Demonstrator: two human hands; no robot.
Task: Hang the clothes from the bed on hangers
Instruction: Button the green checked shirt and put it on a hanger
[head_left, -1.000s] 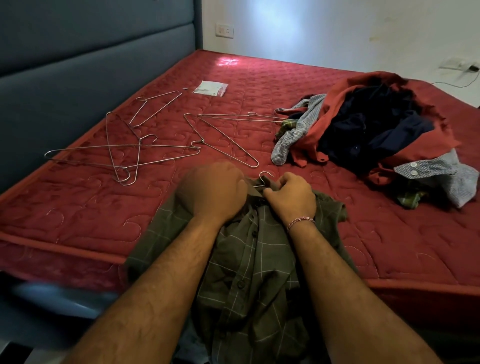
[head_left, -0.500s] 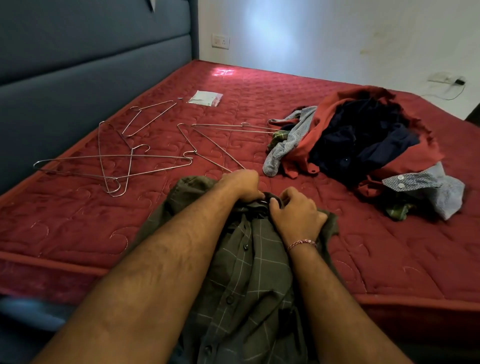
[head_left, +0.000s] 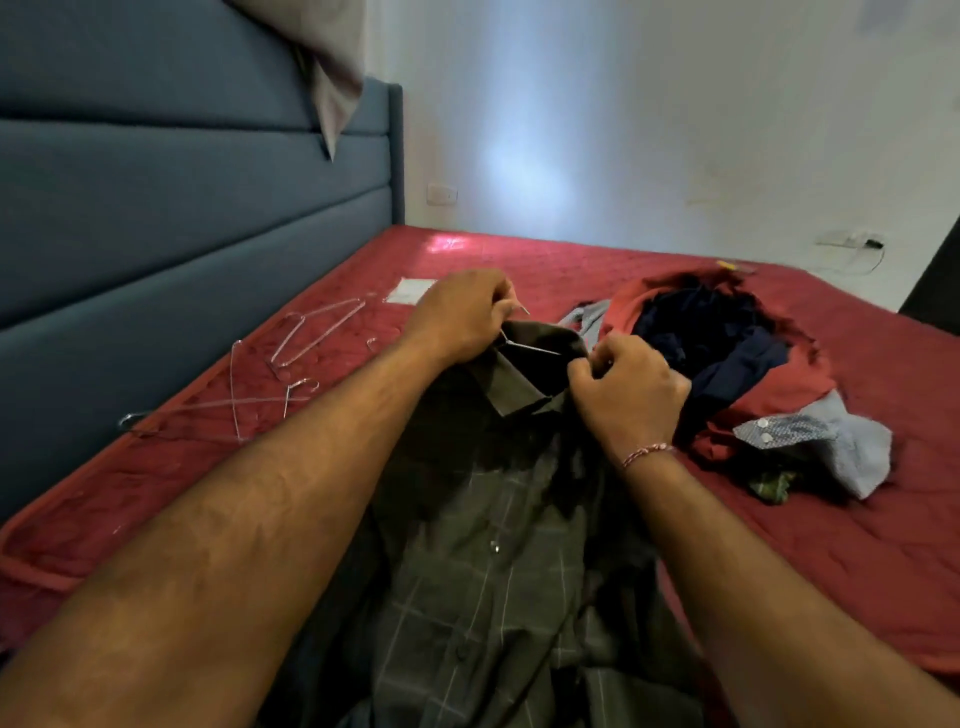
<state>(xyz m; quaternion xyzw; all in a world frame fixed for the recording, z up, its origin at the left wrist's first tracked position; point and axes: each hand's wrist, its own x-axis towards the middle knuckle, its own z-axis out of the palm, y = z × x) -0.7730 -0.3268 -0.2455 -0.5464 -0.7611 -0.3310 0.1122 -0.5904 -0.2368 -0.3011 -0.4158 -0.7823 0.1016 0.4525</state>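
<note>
At the bed's (head_left: 857, 545) near edge, both hands pinch the green checked shirt (head_left: 498, 545), left hand (head_left: 462, 317) also gripping its wire hanger (head_left: 530, 347); collar points away, body runs toward the viewer, right hand (head_left: 631, 395) at the collar.

A bedroom in a home is shown. Most of the scene is filled by a bed with a red quilted mattress (head_left: 857, 545), backed on the left by a blue padded headboard (head_left: 182, 218). A plain white wall (head_left: 649, 130) with a socket (head_left: 441, 195) is seen at the far side. A pile of clothes (head_left: 727, 353) is heaped on the right of the mattress, and wire hangers (head_left: 291, 364) are scattered on the left.
</note>
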